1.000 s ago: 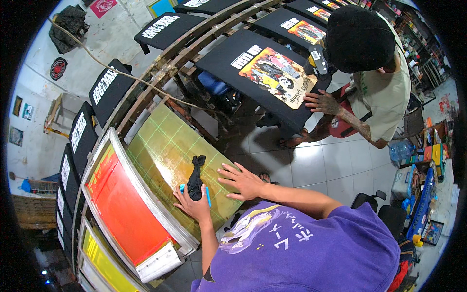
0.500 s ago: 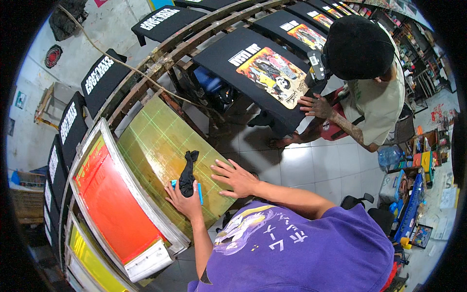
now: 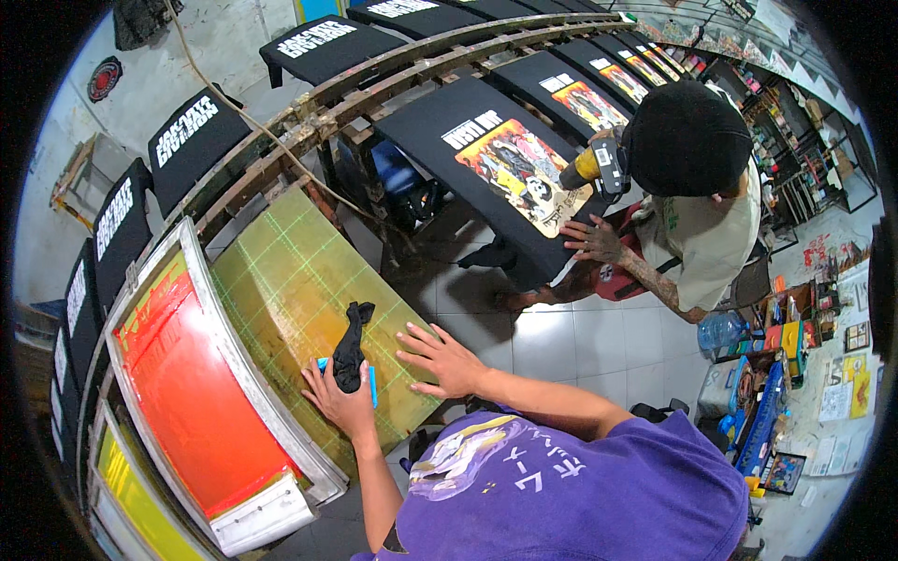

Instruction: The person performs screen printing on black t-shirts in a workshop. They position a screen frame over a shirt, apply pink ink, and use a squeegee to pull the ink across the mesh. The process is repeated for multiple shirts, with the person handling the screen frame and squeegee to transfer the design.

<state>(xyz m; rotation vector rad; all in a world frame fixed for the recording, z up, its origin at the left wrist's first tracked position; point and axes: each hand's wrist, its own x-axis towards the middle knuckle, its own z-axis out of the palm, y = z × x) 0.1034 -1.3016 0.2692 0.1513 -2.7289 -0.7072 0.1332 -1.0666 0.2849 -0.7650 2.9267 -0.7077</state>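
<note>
A bunched black cloth point(image 3: 350, 341) lies on a greenish translucent board point(image 3: 281, 252) marked with a light green grid. My left hand point(image 3: 339, 400) is closed around the lower end of the cloth, pressing it down. Bright blue edges of a flat thing point(image 3: 373, 385) stick out from beneath cloth and hand; most of it is hidden. Flat on the board's right edge, my right hand point(image 3: 447, 361) has its fingers spread and holds nothing.
Left of the board stands a white-framed printing screen point(image 3: 201, 374) with red ink; a yellow one point(image 3: 140, 491) is nearer. Black shirts point(image 3: 196, 136) line the curved rack point(image 3: 309, 107). A co-worker point(image 3: 697, 206) points a yellow-and-black hand tool point(image 3: 599, 166) at a printed shirt point(image 3: 449, 187).
The whole view has shifted slightly. The co-worker's yellow-and-black tool now points over the shirt print. My hands stay in about the same places on the board and cloth.
</note>
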